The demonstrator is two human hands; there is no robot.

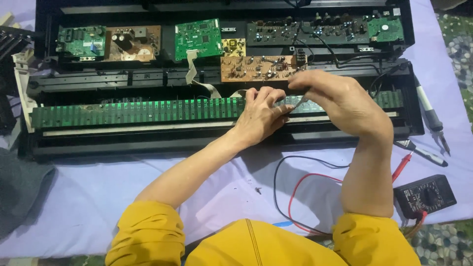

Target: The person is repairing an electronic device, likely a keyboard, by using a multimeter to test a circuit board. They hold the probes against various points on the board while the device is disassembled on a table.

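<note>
While hands (300,106) meet, perhaps gripping strip (133,112).

A black multimeter (424,195) lies at the right on the lilac cloth (98,197), its red lead (315,180) and black lead (283,167) looping leftward. A soldering iron (429,114) rests beyond it. Green circuit boards (198,38) and brown circuit boards (133,43) line the open case's back.
</note>
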